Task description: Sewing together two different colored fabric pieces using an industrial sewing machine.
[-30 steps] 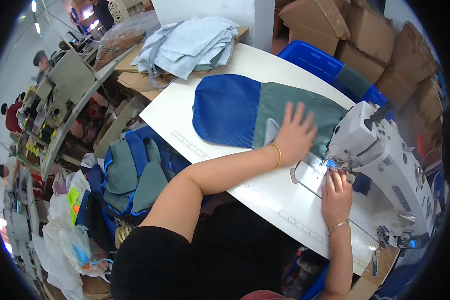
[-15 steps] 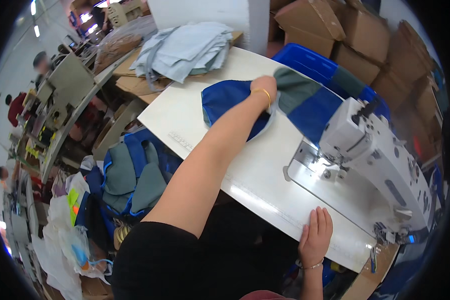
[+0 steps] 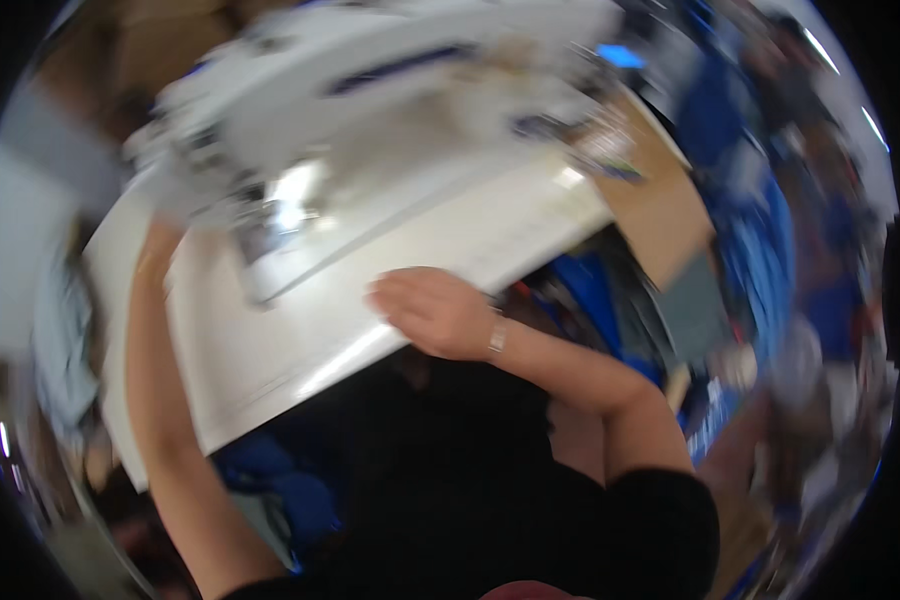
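The white sewing machine (image 3: 370,75) stands along the far side of the white table (image 3: 240,370), smeared by motion. My left arm stretches forward on the left, and my left hand (image 3: 165,232) is beside the machine's head end. Its fingers are blurred and partly hidden there, so any cloth in them does not show. My right hand (image 3: 432,312) rests at the table's near edge, palm down with its fingers stretched out, and holds nothing. A bright lamp glow lies on the machine's metal plate (image 3: 310,235) near the needle area.
A brown board (image 3: 655,200) adjoins the table's right end. Blue fabric (image 3: 760,270) hangs or lies in a heap beyond it. Light blue-grey cloth pieces (image 3: 65,330) are at the far left. Dark blue and grey cloth (image 3: 280,490) lies below the table's left edge.
My view has swung to the right and blurred. The blue and grey cloth piece at my left hand is out of sight. My left hand now appears by the machine head; my right stays by the edge.
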A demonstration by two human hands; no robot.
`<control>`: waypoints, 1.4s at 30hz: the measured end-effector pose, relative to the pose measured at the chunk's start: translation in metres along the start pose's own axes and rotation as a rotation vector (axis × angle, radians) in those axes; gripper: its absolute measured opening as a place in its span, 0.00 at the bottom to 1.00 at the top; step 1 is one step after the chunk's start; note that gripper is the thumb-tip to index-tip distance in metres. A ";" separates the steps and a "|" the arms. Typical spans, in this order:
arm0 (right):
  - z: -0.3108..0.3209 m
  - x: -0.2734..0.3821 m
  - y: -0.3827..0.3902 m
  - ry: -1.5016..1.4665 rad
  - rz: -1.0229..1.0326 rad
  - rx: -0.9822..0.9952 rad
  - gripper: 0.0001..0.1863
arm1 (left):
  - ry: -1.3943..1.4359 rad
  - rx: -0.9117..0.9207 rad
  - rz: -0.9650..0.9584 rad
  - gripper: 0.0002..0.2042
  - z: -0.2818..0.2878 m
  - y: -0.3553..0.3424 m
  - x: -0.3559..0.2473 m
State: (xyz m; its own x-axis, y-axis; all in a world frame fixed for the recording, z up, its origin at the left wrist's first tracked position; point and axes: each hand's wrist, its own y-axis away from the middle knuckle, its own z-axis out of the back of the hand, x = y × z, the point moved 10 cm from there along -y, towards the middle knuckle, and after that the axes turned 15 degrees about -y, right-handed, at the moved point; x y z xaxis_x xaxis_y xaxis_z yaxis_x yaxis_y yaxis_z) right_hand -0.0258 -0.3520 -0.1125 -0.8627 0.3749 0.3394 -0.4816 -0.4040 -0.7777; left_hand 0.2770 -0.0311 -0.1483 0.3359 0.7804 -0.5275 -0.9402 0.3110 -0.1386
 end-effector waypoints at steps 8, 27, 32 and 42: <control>0.189 0.002 0.182 0.692 -0.398 -0.501 0.07 | -0.606 -0.094 -0.175 0.21 -0.037 0.120 -0.021; 0.391 -0.047 0.257 1.513 -0.962 -0.382 0.17 | -0.675 -0.357 0.029 0.20 -0.051 0.163 -0.083; 0.268 -0.077 0.098 0.563 -0.603 -0.469 0.19 | -0.671 -0.276 0.161 0.23 -0.043 0.178 -0.099; 0.006 -0.063 -0.015 -0.679 -0.808 0.425 0.23 | -0.603 -0.220 0.170 0.25 -0.049 0.179 -0.103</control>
State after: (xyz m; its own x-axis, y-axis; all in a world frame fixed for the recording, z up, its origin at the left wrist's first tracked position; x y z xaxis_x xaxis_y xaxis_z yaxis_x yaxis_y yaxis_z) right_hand 0.0352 -0.3742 -0.1192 -0.1188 0.1770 0.9770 -0.8364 -0.5481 -0.0024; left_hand 0.0713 -0.0822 -0.1604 0.0937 0.9956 -0.0042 -0.9510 0.0882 -0.2964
